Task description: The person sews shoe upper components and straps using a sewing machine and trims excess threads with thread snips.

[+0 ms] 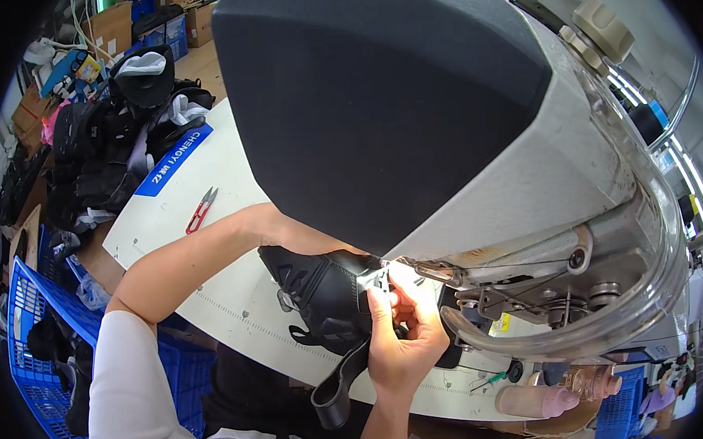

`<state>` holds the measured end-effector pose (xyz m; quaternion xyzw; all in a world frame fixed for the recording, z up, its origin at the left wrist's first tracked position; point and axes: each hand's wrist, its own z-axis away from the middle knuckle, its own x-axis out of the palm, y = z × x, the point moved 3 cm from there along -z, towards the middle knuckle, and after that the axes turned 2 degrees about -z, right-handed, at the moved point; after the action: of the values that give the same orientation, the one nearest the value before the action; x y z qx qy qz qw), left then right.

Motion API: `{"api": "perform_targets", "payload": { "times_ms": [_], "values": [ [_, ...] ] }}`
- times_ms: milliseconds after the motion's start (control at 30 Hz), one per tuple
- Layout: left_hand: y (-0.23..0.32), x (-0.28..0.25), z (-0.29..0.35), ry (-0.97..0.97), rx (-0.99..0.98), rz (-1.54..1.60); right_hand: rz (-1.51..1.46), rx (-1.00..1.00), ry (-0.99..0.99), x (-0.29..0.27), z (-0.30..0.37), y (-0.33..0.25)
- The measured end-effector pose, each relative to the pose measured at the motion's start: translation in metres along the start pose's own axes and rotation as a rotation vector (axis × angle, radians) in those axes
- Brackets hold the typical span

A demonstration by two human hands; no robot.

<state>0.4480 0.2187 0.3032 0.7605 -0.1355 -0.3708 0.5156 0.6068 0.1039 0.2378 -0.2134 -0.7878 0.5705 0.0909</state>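
A black sewn piece (327, 294), with mesh panels and what looks like leather, lies on the white table under the sewing machine (375, 100). From its near side a wide black strap (333, 391) hangs in a loop over the table edge. My right hand (405, 327) is closed beside the lit needle area, thumb and fingertips pinched together at the piece's right edge; what they grip is too small and glaring to name. My left forearm (196, 258) reaches across the table behind the piece. The machine head hides my left hand, fingers included.
Red-handled thread snips (201, 210) lie on the table's left. Beyond them is a heap of black sewn pieces (102, 152). Blue crates (46, 338) stand at the lower left. A green-handled screwdriver (488, 381) and a pink bottle (533, 400) are at the right.
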Motion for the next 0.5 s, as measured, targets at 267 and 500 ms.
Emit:
{"api": "perform_targets", "payload": {
  "times_ms": [267,500],
  "values": [
    [-0.013,0.004,-0.010,-0.036,-0.228,-0.114,-0.020,-0.006,0.030,-0.001,0.000,0.003],
    [0.001,0.002,-0.005,0.014,-0.164,-0.198,0.015,0.061,0.044,0.002,0.002,-0.005]
  ]
}}
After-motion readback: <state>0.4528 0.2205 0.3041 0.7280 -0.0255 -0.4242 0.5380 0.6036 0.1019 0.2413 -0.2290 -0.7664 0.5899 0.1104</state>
